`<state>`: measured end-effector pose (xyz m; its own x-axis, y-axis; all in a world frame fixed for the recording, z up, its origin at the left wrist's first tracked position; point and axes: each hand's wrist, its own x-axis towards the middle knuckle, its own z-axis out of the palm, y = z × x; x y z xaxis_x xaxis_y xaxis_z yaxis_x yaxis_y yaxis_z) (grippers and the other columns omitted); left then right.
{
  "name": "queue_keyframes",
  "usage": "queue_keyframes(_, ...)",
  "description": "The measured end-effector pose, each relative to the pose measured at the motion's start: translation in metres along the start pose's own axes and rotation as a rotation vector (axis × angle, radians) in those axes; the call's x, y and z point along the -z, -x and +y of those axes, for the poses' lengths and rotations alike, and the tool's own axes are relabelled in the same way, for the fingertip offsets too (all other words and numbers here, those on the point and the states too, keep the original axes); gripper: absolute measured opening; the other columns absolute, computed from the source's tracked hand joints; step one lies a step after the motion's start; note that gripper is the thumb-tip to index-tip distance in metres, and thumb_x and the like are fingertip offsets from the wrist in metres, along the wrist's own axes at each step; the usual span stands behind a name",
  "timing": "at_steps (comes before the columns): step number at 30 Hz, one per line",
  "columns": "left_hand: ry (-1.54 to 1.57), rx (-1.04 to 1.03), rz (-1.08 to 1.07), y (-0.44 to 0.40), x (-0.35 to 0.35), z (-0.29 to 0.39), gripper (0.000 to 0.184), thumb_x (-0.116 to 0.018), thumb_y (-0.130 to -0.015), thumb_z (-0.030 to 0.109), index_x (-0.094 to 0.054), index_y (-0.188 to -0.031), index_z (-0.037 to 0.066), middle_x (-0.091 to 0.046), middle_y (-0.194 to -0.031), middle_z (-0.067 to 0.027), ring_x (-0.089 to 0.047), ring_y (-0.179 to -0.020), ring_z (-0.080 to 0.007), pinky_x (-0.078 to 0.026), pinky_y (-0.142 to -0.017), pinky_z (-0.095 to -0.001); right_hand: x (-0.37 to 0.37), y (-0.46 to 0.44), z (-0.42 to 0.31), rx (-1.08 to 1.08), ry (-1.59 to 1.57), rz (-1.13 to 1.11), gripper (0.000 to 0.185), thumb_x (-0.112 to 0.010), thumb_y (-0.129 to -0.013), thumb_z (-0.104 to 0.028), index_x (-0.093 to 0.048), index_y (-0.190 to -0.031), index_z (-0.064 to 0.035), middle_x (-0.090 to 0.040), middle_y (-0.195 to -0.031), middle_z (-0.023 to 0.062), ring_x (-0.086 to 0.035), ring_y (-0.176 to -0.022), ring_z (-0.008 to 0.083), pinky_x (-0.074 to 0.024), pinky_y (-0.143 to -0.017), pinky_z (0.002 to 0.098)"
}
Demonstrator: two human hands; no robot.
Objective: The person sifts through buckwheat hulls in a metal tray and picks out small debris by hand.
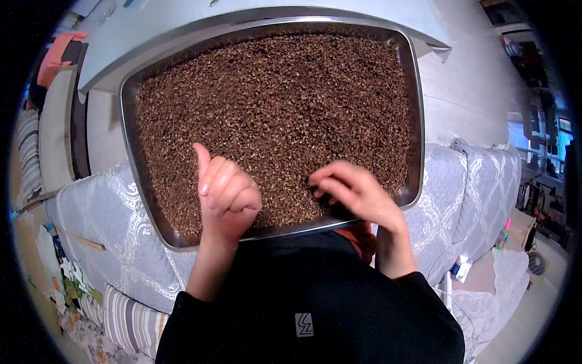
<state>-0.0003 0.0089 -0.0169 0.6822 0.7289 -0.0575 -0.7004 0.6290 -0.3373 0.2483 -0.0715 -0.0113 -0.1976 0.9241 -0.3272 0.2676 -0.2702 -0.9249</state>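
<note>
A large metal tray (419, 121) holds a wide layer of small brown, dried granules (279, 109), with paler bits mixed in; their exact kind is unclear. Over the near left part of the layer is my left hand (229, 193), its fingers curled into the palm and its thumb sticking up. Whatever that palm may hold is hidden. My right hand (354, 189) hangs low over the near right part, fingers bent and drawn together, tips close to the granules. It is slightly blurred, and anything between those fingertips is too small to name.
Beyond the tray lies a pale table (182, 18). A grey patterned sofa cover (109, 212) spreads on both sides of my body. A striped cushion (130, 318) sits at lower left. On the right are a white cloth-covered surface (503, 291) and a fan (537, 264).
</note>
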Motion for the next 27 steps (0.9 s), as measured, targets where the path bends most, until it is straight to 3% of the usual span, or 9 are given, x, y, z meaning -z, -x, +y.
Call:
queue_keyframes(4, -0.073, 0.01, 0.031, 0.0, -0.002, -0.003, 0.075, -0.019, -0.104, 0.062, -0.046, -0.056, 0.012, -0.04, -0.049, 0.0005, -0.035, -0.038, -0.0102, -0.024, -0.042, -0.0253, 0.022, -0.007, -0.021, -0.157, -0.235, 0.425, 0.014, -0.062, -0.098, -0.013, -0.066, -0.108, -0.0038, -0.068, -0.095, 0.0045, -0.065, -0.079, 0.0114, -0.0513, -0.064, 0.0241)
queue_keyframes(7, -0.104, 0.006, 0.05, 0.002, 0.001, -0.002, 0.074, -0.017, -0.105, 0.06, -0.043, -0.056, 0.012, -0.038, -0.049, 0.0003, -0.033, -0.039, -0.0108, -0.024, -0.043, -0.0262, 0.029, -0.021, -0.004, 0.196, 0.366, 0.704, 0.013, -0.073, -0.086, -0.006, -0.069, -0.099, -0.0047, -0.064, -0.088, 0.0075, -0.065, -0.077, 0.0192, -0.0509, -0.067, 0.0325)
queue_keyframes(11, -0.154, 0.015, 0.09, 0.003, 0.001, -0.008, 0.067, -0.022, -0.108, 0.053, -0.037, -0.056, 0.014, -0.035, -0.05, 0.0015, -0.031, -0.039, -0.0107, -0.021, -0.041, -0.0263, 0.013, -0.03, -0.005, 0.222, 0.666, 0.668, 0.015, -0.078, -0.08, -0.009, -0.069, -0.091, -0.0047, -0.059, -0.083, 0.0095, -0.063, -0.076, 0.0259, -0.0511, -0.066, 0.0347)
queue_keyframes(14, -0.262, 0.04, 0.115, 0.003, 0.003, -0.009, 0.065, -0.018, -0.109, 0.048, -0.038, -0.058, 0.013, -0.036, -0.053, 0.0008, -0.032, -0.042, -0.0116, -0.025, -0.043, -0.0271, 0.01, -0.026, -0.005, 0.23, 0.498, 0.661, 0.012, -0.077, -0.081, -0.008, -0.07, -0.09, -0.0058, -0.06, -0.085, 0.0092, -0.062, -0.076, 0.0247, -0.0505, -0.065, 0.034)
queue_keyframes(15, -0.298, 0.046, 0.124, 0.004, 0.002, -0.009, 0.064, -0.018, -0.11, 0.046, -0.039, -0.059, 0.013, -0.036, -0.053, 0.0006, -0.032, -0.042, -0.0118, -0.026, -0.044, -0.0274, 0.012, -0.025, -0.006, 0.266, 0.391, 0.644, 0.01, -0.075, -0.084, -0.008, -0.071, -0.092, -0.0045, -0.066, -0.087, 0.007, -0.064, -0.076, 0.0185, -0.0507, -0.065, 0.0311)
queue_keyframes(19, -0.443, 0.062, 0.206, 0.002, -0.002, -0.013, 0.059, -0.019, -0.111, 0.038, -0.04, -0.062, 0.013, -0.034, -0.054, 0.0023, -0.028, -0.041, -0.0088, -0.023, -0.042, -0.0245, 0.014, -0.014, -0.019, -0.106, -0.172, 0.496, 0.01, -0.072, -0.091, -0.01, -0.071, -0.094, -0.0004, -0.072, -0.087, 0.0029, -0.063, -0.075, 0.0088, -0.0515, -0.067, 0.0254)
queue_keyframes(22, -0.572, 0.091, 0.261, 0.0, -0.004, -0.018, 0.057, -0.02, -0.111, 0.036, -0.041, -0.063, 0.013, -0.034, -0.054, 0.0029, -0.027, -0.042, -0.0077, -0.021, -0.041, -0.024, 0.015, -0.012, -0.02, -0.156, -0.255, 0.443, 0.01, -0.071, -0.092, -0.01, -0.07, -0.093, -0.0001, -0.072, -0.088, 0.0034, -0.063, -0.072, 0.0083, -0.0517, -0.066, 0.0236)
queue_keyframes(25, -0.634, 0.125, 0.238, -0.001, -0.001, -0.021, 0.056, -0.022, -0.111, 0.034, -0.041, -0.064, 0.013, -0.035, -0.054, 0.003, -0.025, -0.042, -0.0071, -0.02, -0.039, -0.0234, 0.013, -0.012, -0.003, 0.035, 0.217, 0.628, 0.011, -0.069, -0.094, -0.01, -0.069, -0.093, 0.0006, -0.072, -0.089, 0.0043, -0.063, -0.07, 0.0075, -0.0519, -0.066, 0.0218)
queue_keyframes(27, -0.664, 0.142, 0.274, 0.0, 0.0, -0.022, 0.053, -0.022, -0.111, 0.032, -0.04, -0.066, 0.012, -0.034, -0.053, 0.0029, -0.028, -0.041, -0.0083, -0.023, -0.04, -0.024, 0.013, -0.009, -0.008, -0.038, -0.017, 0.625, 0.01, -0.069, -0.093, -0.01, -0.068, -0.093, 0.0003, -0.071, -0.088, 0.0046, -0.063, -0.072, 0.0083, -0.0517, -0.066, 0.0231)
